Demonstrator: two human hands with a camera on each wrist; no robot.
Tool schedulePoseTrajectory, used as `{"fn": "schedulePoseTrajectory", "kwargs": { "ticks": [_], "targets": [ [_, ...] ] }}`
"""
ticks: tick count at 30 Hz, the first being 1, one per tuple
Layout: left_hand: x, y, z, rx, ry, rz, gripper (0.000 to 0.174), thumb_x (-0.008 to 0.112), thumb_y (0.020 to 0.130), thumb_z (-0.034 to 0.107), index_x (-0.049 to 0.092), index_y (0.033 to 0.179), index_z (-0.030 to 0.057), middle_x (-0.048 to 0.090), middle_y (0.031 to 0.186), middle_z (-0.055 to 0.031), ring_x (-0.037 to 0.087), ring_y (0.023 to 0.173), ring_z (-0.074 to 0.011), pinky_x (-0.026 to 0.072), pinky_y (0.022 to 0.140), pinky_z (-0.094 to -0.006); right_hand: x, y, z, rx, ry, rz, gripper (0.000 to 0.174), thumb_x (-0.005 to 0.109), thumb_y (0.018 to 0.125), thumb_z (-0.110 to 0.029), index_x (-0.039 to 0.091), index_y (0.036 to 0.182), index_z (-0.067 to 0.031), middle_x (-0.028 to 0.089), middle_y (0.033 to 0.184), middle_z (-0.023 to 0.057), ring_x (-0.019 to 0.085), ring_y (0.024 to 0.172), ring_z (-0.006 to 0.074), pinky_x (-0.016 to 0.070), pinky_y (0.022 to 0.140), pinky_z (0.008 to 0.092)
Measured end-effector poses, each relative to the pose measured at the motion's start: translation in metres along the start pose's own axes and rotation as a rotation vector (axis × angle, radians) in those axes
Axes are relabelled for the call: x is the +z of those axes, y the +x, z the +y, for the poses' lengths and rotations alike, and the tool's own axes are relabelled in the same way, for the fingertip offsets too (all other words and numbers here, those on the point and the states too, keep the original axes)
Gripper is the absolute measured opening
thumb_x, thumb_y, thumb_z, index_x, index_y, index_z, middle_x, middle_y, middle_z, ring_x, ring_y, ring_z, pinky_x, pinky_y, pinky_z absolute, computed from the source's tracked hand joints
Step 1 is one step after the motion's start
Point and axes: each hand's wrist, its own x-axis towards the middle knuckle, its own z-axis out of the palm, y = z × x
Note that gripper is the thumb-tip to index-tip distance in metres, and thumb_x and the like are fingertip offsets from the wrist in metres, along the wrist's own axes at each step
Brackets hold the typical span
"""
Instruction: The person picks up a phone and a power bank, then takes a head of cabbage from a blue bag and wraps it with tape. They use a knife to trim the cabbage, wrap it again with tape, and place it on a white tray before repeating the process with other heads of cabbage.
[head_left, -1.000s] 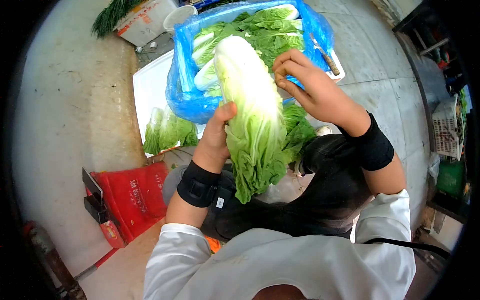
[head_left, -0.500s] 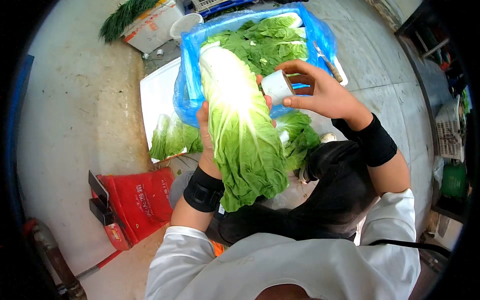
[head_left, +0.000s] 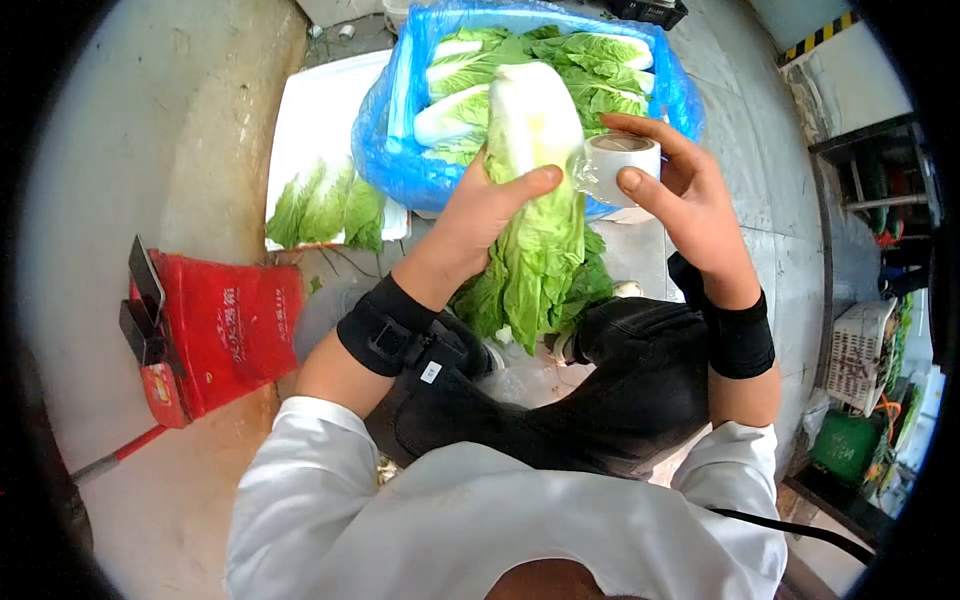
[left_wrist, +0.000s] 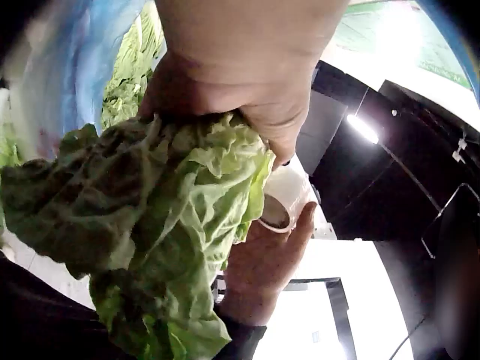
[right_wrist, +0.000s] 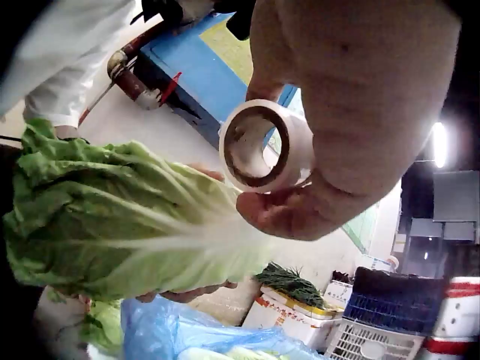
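Observation:
In the head view my left hand (head_left: 480, 220) grips a long cabbage (head_left: 535, 120) round its middle, thumb across the front, white base up and leafy end down. Right of it, my right hand (head_left: 690, 200) holds a roll of clear tape (head_left: 622, 165) between thumb and fingers. A strip of clear film stretches from the roll to the cabbage's side. The right wrist view shows the roll (right_wrist: 266, 146) end-on beside the cabbage (right_wrist: 142, 225). In the left wrist view, leaves (left_wrist: 180, 202) hang below my left hand (left_wrist: 232, 82).
Behind the cabbage stands a box lined with blue plastic (head_left: 385, 155), with several cabbages inside. More cabbages (head_left: 325, 205) lie on a white board (head_left: 325, 110) at the left. A red bag (head_left: 235, 330) is at lower left, and a white basket (head_left: 857, 355) stands at right.
The cabbage has turned narrower to the view and moved right, my left thumb now across its front. The tape roll came into view in my right hand, and film now stretches to the cabbage.

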Motion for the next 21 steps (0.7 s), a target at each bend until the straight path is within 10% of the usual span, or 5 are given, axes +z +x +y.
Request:
{"fn": "schedulePoseTrajectory", "kwargs": {
  "ticks": [8, 21],
  "targets": [
    [0.002, 0.006, -0.02, 0.059, -0.115, 0.051, 0.066, 0.073, 0.092, 0.015, 0.035, 0.144, 0.0004, 0.059, 0.127, -0.0133, 0.064, 0.11, -0.0206, 0.0564, 0.09, -0.0353, 0.009, 0.004, 0.016, 0.077, -0.217, 0.163, 0.044, 0.083, 0.085, -0.025, 0.066, 0.116, 0.0013, 0.07, 0.101, 0.0087, 0.067, 0.086, 0.0147, 0.0556, 0.07, 0.0284],
    [0.0, 0.011, -0.032, 0.346, 0.251, 0.221, 0.072, 0.08, 0.087, 0.015, 0.034, 0.137, -0.0076, 0.061, 0.122, -0.0153, 0.065, 0.107, -0.0195, 0.0561, 0.087, -0.0329, 0.023, 0.004, 0.019, 0.084, -0.397, 0.257, 0.047, 0.087, 0.079, -0.03, 0.067, 0.108, 0.0005, 0.069, 0.098, 0.0101, 0.067, 0.085, 0.0182, 0.0542, 0.068, 0.0313]
  ]
}}
